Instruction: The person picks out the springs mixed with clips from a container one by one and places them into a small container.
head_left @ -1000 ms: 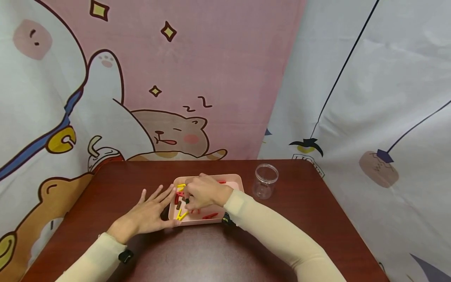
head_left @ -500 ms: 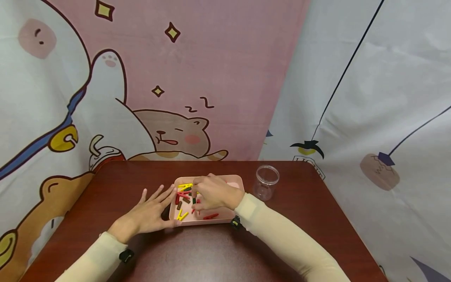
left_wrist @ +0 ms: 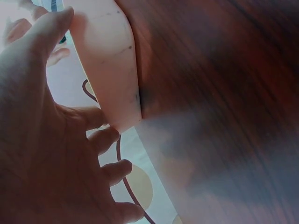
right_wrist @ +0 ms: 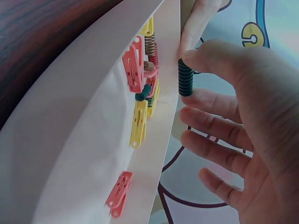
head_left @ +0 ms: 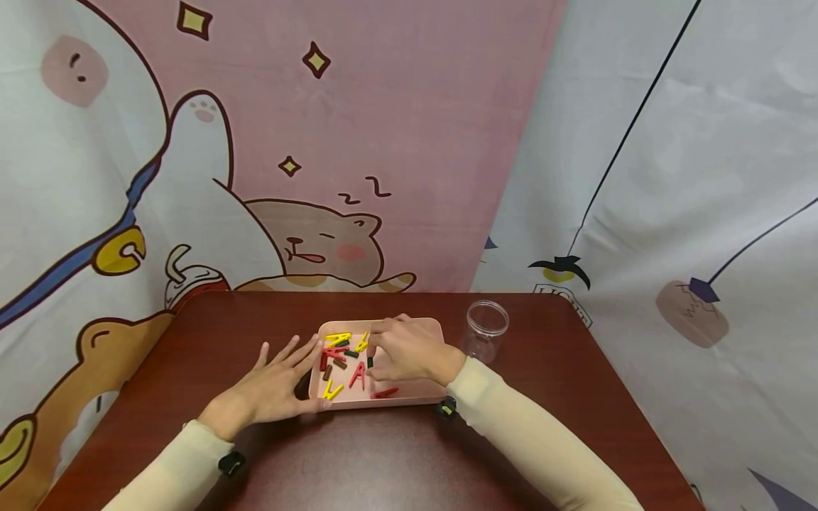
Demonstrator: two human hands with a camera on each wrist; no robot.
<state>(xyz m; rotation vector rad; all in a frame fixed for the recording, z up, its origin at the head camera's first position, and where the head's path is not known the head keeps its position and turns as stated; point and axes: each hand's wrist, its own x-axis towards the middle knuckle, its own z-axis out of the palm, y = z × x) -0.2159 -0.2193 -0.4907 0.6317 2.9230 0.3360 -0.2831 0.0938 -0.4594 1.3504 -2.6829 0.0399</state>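
My right hand is above the pink tray, pinching a dark green ribbed cylinder end to end between thumb and index finger. The other right fingers stay apart and hold nothing. Flat and spread, my left hand touches the tray's left side with thumb and fingertips. Red clothespins and yellow clothespins lie scattered in the tray, along with brown ribbed cylinders and more green ones. In the right wrist view, a red clothespin lies apart from the others.
A clear open jar stands just right of the tray on the dark wooden table. Behind the table hangs a printed cloth with cartoon animals.
My right hand has moved rightward over the tray with the green ribbed cylinder, uncovering more clothespins on the left. My left hand stays at the tray's side.
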